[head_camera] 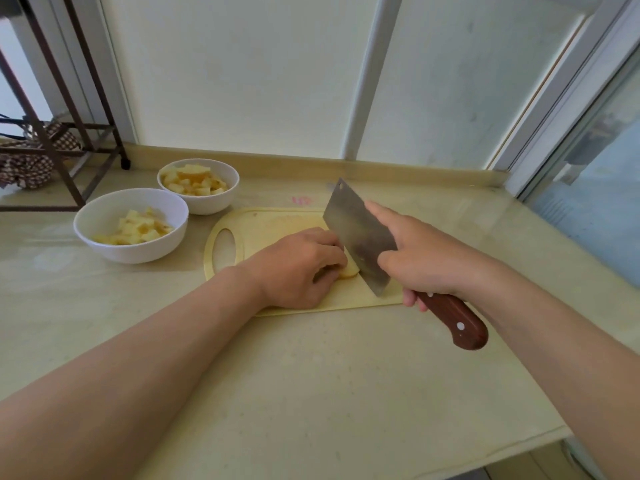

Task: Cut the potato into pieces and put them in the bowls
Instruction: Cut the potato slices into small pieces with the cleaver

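Pale yellow plastic cutting board point(263, 223) lies on the beige surface point(311, 375). I see the left hand point(298, 268) curled over the peeled potato piece point(349, 270), pinning it down. The right hand point(426, 258) grips the wooden-handled steel cleaver point(360, 237), blade against the potato. Two white round bowls point(104, 220) point(221, 202) beside the board hold cut pieces.

The cutting board point(277, 220) lies on the surface point(311, 375) near the middle. On it, toward its 3 o'clock half, the potato point(349, 270) sits under the left hand point(298, 268), with the cleaver point(360, 237) touching it at its 3 o'clock side. The right hand point(426, 261) is at 3 o'clock of the blade. The near bowl point(131, 226) stands at 9 o'clock of the board, the far bowl point(198, 186) at 11 o'clock; both hold potato pieces point(135, 228). A rack point(59, 147) stands at 10 o'clock, behind the bowls.
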Demonstrator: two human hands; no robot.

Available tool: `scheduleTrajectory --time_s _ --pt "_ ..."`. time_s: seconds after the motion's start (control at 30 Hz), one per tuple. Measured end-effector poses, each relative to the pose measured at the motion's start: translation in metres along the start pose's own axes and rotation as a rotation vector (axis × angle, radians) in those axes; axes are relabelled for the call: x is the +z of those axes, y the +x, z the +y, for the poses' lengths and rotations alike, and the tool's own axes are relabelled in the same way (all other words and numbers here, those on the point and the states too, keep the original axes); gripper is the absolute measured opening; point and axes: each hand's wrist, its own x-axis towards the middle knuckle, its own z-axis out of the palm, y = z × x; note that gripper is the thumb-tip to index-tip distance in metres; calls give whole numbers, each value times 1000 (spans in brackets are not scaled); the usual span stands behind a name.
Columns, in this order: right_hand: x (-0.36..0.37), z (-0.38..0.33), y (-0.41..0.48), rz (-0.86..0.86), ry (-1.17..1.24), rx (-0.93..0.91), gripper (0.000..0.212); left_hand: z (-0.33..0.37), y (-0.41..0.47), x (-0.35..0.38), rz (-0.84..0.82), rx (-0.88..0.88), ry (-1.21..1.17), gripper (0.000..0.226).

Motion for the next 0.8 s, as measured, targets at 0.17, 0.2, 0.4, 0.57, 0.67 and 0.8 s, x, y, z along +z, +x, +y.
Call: scheduleTrajectory --time_s 0.17,0.2,0.4,0.57,0.67,0.8 --pt "0 -1 -4 53 8 -23 91 1 0 0 -11 8 12 12" --pt "0 -2 -4 56 7 -25 92 1 0 0 -13 7 14 13" --pt "6 -5 -9 55 0 -31 95 0 0 0 -15 -3 8 12" --pt "5 -6 -16 52 -6 -27 93 -1 0 1 -21 -12 1 12" --pt "4 -7 -21 44 -3 -19 91 -1 0 1 -22 -13 -8 14" --pt "5 -9 -20 28 -26 -8 90 -1 1 0 -27 -16 -6 16"
